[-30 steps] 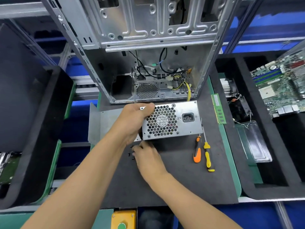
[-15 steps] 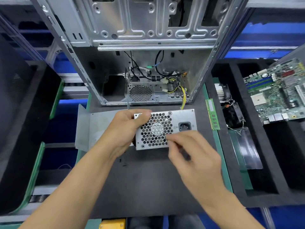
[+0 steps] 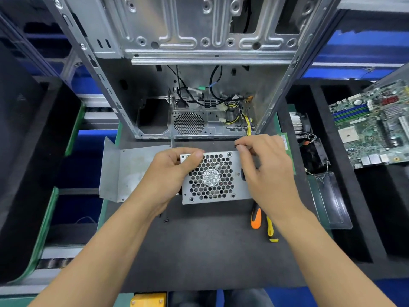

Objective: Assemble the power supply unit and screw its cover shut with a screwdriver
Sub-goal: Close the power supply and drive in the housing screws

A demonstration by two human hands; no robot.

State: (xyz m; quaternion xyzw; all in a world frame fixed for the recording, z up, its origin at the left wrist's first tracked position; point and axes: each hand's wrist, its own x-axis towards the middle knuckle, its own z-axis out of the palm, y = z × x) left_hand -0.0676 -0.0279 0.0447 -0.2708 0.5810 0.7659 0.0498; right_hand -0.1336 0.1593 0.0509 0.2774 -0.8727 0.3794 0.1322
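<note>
The silver power supply unit [image 3: 212, 178] stands on the black mat with its honeycomb fan grille facing me. My left hand [image 3: 170, 173] grips its upper left corner, thumb on the front face. My right hand [image 3: 263, 167] is over the unit's upper right corner and pinches a small dark screw [image 3: 236, 146] between thumb and forefinger. A bent metal cover plate [image 3: 124, 171] lies to the left of the unit. Two screwdrivers, one orange-handled [image 3: 256, 218] and one yellow-handled [image 3: 271, 231], lie on the mat under my right wrist.
An open computer case [image 3: 199, 74] with loose cables stands behind the unit. A few small screws [image 3: 165, 220] lie on the mat near my left wrist. A RAM stick [image 3: 288, 149], a heatsink, a clear tray [image 3: 332, 200] and a motherboard [image 3: 371, 125] are to the right.
My right hand picked up a screw from the mat near my left wrist, then rose across the unit's front to its upper right corner. My left hand kept its grip.
</note>
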